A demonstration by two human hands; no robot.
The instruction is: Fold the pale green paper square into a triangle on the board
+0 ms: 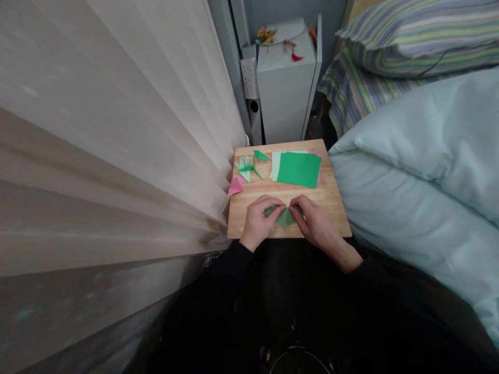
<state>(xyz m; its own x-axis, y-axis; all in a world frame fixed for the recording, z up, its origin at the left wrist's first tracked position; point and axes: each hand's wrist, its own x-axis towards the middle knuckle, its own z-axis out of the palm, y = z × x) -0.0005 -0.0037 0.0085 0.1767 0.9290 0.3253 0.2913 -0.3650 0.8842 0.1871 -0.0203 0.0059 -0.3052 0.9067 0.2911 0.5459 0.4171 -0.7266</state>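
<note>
Near the front edge of a small wooden table [253, 231], a piece of folded green paper [286, 218] is pinched between both hands. My left hand [262, 217] is closed on its left side, thumb and fingers together. On the right side, my right hand [313, 221] grips it the same way. The fingers cover parts of the paper's left and right ends. Behind the hands lies a stack of paper sheets with a dark green sheet [299, 169] on top. Folded green paper cranes [245, 167] sit at the back left, near a folded pink paper piece [235, 186].
A pale curtain [156, 130] hangs along the table's left side. A bed with a light blue quilt [409, 156] and striped pillows [424, 31] borders the right. Behind the table stands a white cabinet [284, 98] with a red tassel [296, 56] on top.
</note>
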